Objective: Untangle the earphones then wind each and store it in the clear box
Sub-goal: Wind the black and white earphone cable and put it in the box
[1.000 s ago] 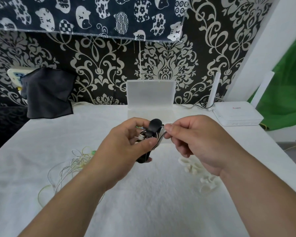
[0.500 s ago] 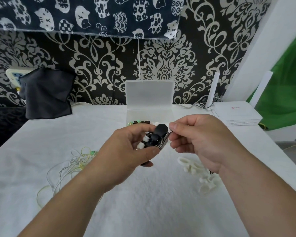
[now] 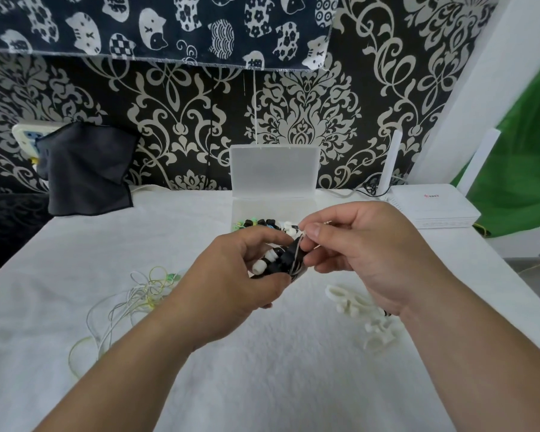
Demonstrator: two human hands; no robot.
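Note:
My left hand [image 3: 231, 275] grips a black cable winder [image 3: 282, 260] with white earbuds and a pale cord wound on it, held over the middle of the table. My right hand [image 3: 356, 251] pinches the thin earphone cord [image 3: 297, 248] right at the winder's upper end. Behind the hands stands the clear box [image 3: 275, 169] with its lid up; several wound earphones [image 3: 262, 222] lie inside. A tangle of white and yellow-green earphones [image 3: 138, 294] lies on the cloth to the left.
Several white cable winders [image 3: 356, 304] lie on the white cloth at the right, partly under my right wrist. A white router [image 3: 430, 207] sits at the back right. A dark cloth [image 3: 85, 169] hangs at the back left.
My right hand has come closer to the winder and lower, drawing the cord round its upper end. The left hand keeps holding the winder, tipped slightly more upright.

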